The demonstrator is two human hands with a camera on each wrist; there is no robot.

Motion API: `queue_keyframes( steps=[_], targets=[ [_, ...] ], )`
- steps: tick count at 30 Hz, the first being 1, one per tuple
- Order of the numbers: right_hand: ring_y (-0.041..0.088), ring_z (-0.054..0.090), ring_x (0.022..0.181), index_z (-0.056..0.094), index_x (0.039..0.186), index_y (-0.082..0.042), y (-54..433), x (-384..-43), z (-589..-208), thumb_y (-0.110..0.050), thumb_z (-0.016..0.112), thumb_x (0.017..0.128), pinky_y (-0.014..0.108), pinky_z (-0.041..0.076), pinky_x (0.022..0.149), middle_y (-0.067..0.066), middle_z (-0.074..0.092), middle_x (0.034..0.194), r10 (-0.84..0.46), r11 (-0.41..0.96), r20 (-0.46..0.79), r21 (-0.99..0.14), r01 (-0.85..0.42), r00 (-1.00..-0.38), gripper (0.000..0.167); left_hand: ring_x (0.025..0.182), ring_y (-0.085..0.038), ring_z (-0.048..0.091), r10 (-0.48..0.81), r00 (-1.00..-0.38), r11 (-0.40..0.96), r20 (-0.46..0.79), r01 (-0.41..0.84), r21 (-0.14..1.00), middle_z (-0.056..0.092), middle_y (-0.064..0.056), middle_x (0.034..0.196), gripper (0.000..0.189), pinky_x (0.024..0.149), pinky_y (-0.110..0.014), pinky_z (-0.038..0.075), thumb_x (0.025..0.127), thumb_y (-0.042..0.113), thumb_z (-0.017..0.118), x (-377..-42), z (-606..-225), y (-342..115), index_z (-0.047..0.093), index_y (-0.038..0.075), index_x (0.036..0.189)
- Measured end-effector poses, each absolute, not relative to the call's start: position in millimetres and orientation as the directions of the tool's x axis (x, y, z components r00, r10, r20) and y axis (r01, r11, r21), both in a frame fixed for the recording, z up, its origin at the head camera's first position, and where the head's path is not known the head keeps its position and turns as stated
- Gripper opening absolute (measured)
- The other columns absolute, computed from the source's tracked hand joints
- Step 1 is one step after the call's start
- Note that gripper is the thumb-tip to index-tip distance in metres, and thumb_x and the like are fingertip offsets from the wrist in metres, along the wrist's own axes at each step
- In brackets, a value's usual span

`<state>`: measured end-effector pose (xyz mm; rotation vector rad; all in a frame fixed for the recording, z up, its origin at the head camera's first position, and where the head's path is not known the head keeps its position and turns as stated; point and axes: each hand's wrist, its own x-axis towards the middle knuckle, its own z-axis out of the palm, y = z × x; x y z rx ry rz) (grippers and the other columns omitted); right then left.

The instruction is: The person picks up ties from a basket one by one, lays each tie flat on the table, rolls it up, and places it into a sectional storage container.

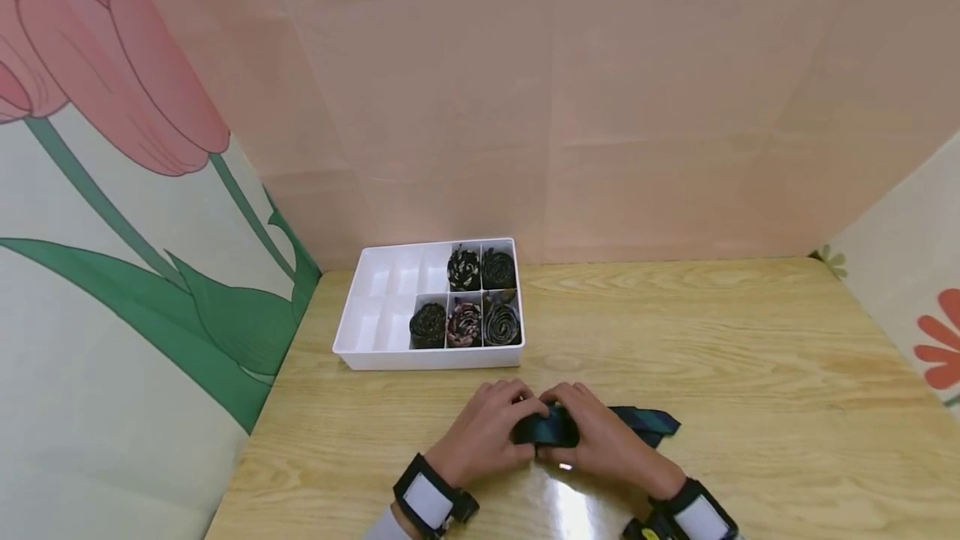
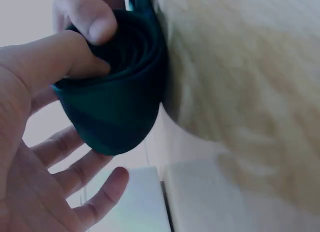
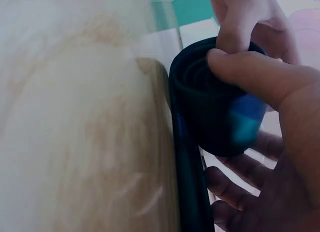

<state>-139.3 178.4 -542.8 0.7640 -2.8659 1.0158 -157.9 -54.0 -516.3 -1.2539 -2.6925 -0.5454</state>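
A dark green and navy necktie (image 1: 552, 428), partly rolled up, stands on the table between both hands. Its loose end (image 1: 654, 421) trails out to the right, past the right hand. My left hand (image 1: 487, 430) grips the roll from the left, its thumb at the coil's side edge in the left wrist view, where the rolled tie (image 2: 110, 112) shows its spiral layers. From the other side my right hand (image 1: 600, 438) holds the same roll. In the right wrist view the thumb presses on the coil (image 3: 215, 117), with the flat strip running along the tabletop.
A white divided box (image 1: 431, 361) stands behind the hands, slightly left. Several dark rolled fabric pieces, among them a grey spiral roll (image 1: 501, 325), fill compartments on its right side. The wooden table (image 1: 712, 340) meets a pink backdrop at the back.
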Motion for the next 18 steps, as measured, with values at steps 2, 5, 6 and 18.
queue_keyframes(
  steps=[2,5,6,18],
  targets=[
    [0.008,0.054,0.107,0.064,0.124,-0.027,179.0,-138.5,-542.6,-0.034,0.094,0.079,0.033,0.054,0.089,-0.014,0.063,0.118,-0.452,0.664,0.183,-0.584,-0.467,-0.873,0.054,0.114,-0.011,0.060,0.716,-0.649,0.592,0.256,0.760,0.269,0.064,0.008,0.121,0.049,0.099,-0.030,0.048,0.083,0.037,0.086,-157.5,-516.2,-53.5,0.070,0.029,0.128],
    [0.007,0.053,0.106,0.063,0.124,-0.028,180.8,-137.3,-541.9,-0.032,0.094,0.080,0.031,0.053,0.086,-0.014,0.063,0.118,-0.452,0.669,0.174,-0.583,-0.461,-0.875,0.054,0.114,-0.011,0.059,0.720,-0.647,0.588,0.250,0.760,0.276,0.063,0.008,0.121,0.047,0.101,-0.031,0.049,0.083,0.037,0.085,-157.2,-516.5,-53.0,0.069,0.029,0.127],
    [0.007,0.053,0.106,0.063,0.124,-0.028,181.2,-137.0,-541.5,-0.033,0.094,0.080,0.030,0.053,0.086,-0.013,0.063,0.119,-0.450,0.664,0.160,-0.597,-0.450,-0.878,0.054,0.114,-0.011,0.060,0.720,-0.647,0.587,0.250,0.760,0.278,0.063,0.008,0.121,0.047,0.101,-0.031,0.049,0.083,0.037,0.085,-157.1,-516.5,-52.7,0.069,0.028,0.126],
    [0.010,0.055,0.106,0.064,0.125,-0.026,181.5,-135.6,-534.7,-0.026,0.094,0.078,0.031,0.053,0.088,-0.010,0.063,0.119,-0.421,0.671,0.088,-0.640,-0.375,-0.903,0.056,0.114,-0.010,0.061,0.711,-0.637,0.584,0.298,0.771,0.255,0.065,0.008,0.120,0.049,0.102,-0.030,0.050,0.080,0.037,0.088,-156.6,-519.6,-51.6,0.070,0.029,0.125]
  ],
)
